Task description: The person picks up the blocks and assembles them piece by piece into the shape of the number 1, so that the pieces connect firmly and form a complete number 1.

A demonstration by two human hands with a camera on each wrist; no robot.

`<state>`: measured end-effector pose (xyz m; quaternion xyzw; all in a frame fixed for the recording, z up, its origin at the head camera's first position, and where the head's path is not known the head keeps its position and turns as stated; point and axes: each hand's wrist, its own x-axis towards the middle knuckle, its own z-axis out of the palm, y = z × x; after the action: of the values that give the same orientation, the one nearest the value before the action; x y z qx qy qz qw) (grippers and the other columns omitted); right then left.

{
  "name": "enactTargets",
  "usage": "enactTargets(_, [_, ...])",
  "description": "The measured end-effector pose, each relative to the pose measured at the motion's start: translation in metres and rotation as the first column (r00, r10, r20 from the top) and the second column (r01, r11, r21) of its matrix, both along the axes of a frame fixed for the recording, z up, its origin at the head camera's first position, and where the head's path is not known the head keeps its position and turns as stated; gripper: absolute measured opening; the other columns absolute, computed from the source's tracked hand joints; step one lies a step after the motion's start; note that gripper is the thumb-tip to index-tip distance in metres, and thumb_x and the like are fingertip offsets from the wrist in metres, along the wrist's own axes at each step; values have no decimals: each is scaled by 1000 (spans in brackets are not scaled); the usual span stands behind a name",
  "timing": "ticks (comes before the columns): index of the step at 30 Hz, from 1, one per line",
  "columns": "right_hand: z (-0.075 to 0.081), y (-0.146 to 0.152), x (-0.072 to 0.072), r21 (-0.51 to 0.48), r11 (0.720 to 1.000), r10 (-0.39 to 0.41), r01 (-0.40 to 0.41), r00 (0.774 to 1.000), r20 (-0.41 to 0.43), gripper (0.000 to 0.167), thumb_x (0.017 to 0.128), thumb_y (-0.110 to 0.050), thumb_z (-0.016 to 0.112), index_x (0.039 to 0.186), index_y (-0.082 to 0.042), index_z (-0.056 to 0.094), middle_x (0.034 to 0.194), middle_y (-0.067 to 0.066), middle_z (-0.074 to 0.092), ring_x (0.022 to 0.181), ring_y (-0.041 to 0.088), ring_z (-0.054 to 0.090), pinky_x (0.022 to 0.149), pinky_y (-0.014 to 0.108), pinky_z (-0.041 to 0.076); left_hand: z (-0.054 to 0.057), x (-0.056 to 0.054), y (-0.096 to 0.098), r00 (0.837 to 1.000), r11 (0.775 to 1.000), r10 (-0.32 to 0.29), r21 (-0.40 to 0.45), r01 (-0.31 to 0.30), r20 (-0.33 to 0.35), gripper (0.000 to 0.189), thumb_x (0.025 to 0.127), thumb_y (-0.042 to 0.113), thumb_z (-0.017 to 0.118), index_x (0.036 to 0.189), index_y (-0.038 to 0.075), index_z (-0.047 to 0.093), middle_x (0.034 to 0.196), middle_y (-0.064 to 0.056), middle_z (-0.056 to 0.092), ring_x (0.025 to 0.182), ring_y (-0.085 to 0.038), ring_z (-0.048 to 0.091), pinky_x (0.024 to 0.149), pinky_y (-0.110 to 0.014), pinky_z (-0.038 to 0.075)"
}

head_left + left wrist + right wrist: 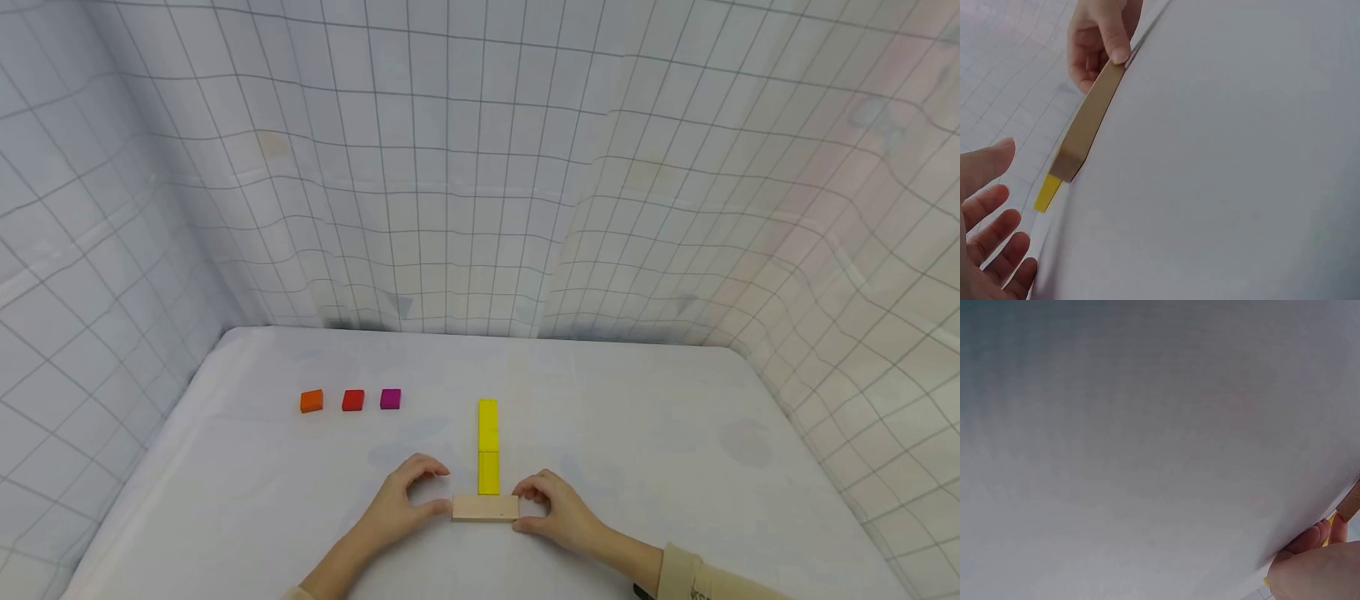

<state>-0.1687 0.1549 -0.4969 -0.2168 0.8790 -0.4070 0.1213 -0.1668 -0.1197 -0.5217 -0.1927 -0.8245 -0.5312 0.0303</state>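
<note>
A plain wooden block lies crosswise on the table, at the near end of two yellow blocks set in a line. My right hand pinches the wooden block's right end between thumb and fingers. At the opposite end is my left hand, its fingers spread and curved loosely; the left wrist view has that hand apart from the wooden block. Only the right hand's fingers and a corner of the wooden block appear in the right wrist view.
Toward the back left, an orange block, a red block and a purple block lie in a spaced row. White cloth covers the table. Grid-patterned curtains hang behind it and along both sides.
</note>
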Motion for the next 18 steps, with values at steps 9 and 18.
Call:
enactTargets(9, [0,0,0,0,1000,-7,7,1000,6,34,72,-21,77,100,-10,62,86,-2,49,80,10,43,73,21,40,17,-23,-46,978,982,130,-116,-150,-160,38,72,14,77,106,7,61,103,-2,59,93,-23,54,82,-41,45])
enactTargets(18, [-2,0,0,-4,1000,-5,5,1000,13,34,72,-22,77,100,-11,62,86,-3,48,80,9,42,72,21,40,25,-42,-99,916,917,315,-167,-361,-249,51,72,6,76,117,0,54,102,-15,58,95,-28,49,81,-50,41])
